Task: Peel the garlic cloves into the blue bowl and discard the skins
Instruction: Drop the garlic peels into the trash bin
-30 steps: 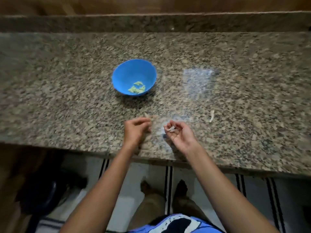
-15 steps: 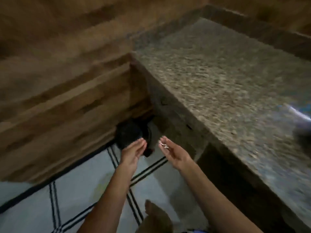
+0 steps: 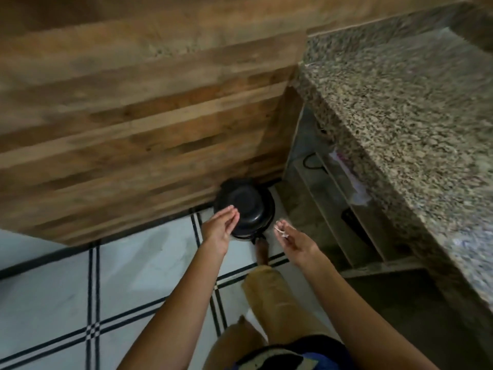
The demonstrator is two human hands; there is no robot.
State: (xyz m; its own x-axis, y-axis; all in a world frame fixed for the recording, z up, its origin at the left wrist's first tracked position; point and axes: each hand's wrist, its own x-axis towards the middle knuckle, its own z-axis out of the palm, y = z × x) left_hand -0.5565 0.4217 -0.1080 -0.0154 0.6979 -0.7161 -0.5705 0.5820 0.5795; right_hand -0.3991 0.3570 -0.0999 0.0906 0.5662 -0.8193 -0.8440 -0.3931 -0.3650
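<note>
Your right hand (image 3: 296, 243), released, carries the garlic skins (image 3: 280, 231) on its flat fingers just beside the black bin (image 3: 248, 206). Your left hand (image 3: 220, 227) is released and empty. Dropping the skins is still left, I judge.

Noted: the bin (image 3: 244, 212) is black throughout, with a glossy lid. The floor (image 3: 53, 289) in front of the bin is white tile crossed by paired black lines in a grid. The wall (image 3: 133, 116) behind the bin shows wood-grain planks banded light and dark brown. The countertop (image 3: 400, 116) right of the bin is beige-grey granite speckled black. The garlic skins (image 3: 282, 232) just right of the bin are whitish. The trousers (image 3: 266, 295) below the bin are tan. The shirt (image 3: 328, 353) further below is blue with a black-and-white print.
</note>
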